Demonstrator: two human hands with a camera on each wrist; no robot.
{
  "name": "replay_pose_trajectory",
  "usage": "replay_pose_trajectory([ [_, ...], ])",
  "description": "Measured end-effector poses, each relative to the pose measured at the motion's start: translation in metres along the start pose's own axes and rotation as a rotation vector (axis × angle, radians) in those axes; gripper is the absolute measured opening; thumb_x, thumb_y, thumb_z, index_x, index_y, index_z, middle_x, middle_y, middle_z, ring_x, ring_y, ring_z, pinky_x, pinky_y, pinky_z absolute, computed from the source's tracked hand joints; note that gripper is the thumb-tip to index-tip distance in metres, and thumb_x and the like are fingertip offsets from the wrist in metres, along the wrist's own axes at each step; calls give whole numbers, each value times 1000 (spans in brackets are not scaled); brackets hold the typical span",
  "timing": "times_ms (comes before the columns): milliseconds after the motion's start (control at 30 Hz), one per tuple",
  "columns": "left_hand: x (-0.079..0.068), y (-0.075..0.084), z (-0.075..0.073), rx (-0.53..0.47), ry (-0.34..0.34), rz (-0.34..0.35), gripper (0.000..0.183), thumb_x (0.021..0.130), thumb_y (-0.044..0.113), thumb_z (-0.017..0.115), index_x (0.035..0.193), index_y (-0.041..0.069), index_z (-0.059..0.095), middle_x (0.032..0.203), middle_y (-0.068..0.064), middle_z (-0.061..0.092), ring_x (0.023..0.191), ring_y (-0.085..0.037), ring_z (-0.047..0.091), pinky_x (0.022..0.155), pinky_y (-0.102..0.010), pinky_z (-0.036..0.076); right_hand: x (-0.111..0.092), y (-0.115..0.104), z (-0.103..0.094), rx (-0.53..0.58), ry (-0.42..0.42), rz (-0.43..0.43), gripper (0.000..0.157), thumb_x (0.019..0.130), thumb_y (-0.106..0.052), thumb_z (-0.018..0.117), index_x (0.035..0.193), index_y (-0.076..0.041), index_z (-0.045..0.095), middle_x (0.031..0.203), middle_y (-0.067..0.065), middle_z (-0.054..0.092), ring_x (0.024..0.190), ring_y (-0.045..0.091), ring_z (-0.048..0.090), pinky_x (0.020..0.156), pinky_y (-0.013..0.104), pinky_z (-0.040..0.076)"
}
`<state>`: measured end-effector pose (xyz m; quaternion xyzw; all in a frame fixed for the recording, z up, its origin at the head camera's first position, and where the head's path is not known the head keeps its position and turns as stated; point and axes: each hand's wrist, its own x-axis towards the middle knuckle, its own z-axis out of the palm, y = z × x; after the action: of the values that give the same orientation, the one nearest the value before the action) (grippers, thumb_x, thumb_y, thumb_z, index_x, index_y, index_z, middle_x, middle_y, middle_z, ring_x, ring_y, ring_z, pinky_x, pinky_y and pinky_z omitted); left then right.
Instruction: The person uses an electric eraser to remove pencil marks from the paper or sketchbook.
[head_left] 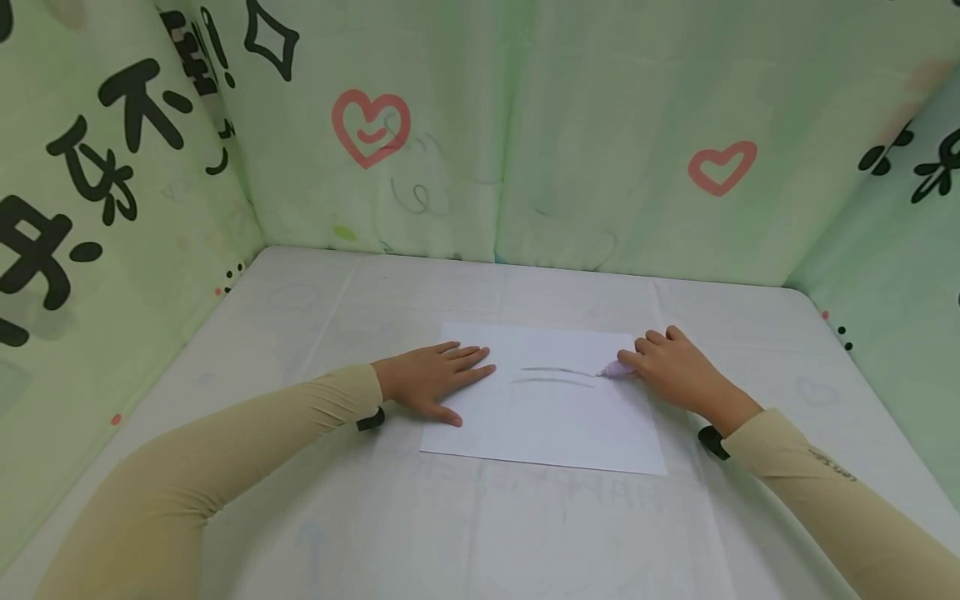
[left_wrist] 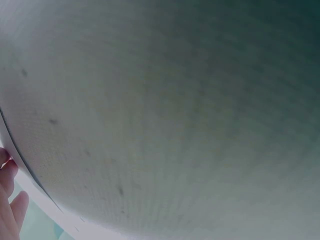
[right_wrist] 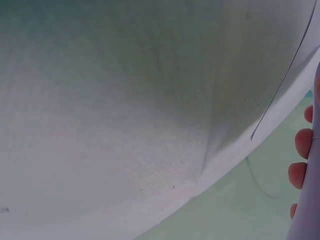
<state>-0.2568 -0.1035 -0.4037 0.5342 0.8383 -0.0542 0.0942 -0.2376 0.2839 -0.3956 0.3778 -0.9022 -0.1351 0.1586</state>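
Observation:
A white sheet of paper (head_left: 540, 433) lies on the table, with two grey, slightly curved lines (head_left: 553, 382) across its middle. On the sheet's left part my left hand (head_left: 435, 379) rests with fingers spread. My right hand (head_left: 678, 372) grips a thick, pale purple pen (head_left: 618, 369) at the right side of the sheet. The pen's tip is at the right end of the upper line; whether it touches the paper I cannot tell. Curled fingers (right_wrist: 302, 143) show round the pen's barrel in the right wrist view. Only a few left fingers (left_wrist: 8, 180) appear in the left wrist view.
A creased white cloth (head_left: 375, 517) covers the table under the paper. Pale green curtains (head_left: 555, 167) with hearts and black lettering hang along the back and both sides. Dark wrist bands (head_left: 712, 442) sit at both cuffs.

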Motion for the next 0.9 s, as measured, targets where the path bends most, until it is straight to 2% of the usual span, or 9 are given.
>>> replay_pose_trajectory([
  [333,0,1,0,-5,-9,-9,86,89,62,44,152,11,14,158,-15,14,146,-30,16,120,-43,14,0,-1,-1,10,27,-28,26,73,-17,78,89,-13,59,75,7,61,69,23,53,63,37,41],
  [633,1,0,1,1,-23,-17,87,89,64,43,152,12,11,159,-13,12,147,-27,14,120,-43,13,1,-1,-2,2,8,-13,26,74,-18,78,91,-12,58,77,9,62,72,24,55,65,38,43],
  [900,1,0,0,-5,-18,-10,87,89,63,44,152,11,13,158,-14,12,146,-30,16,120,-43,14,1,-1,0,7,70,-48,27,72,-16,79,88,-12,58,72,7,59,68,23,53,62,36,40],
])
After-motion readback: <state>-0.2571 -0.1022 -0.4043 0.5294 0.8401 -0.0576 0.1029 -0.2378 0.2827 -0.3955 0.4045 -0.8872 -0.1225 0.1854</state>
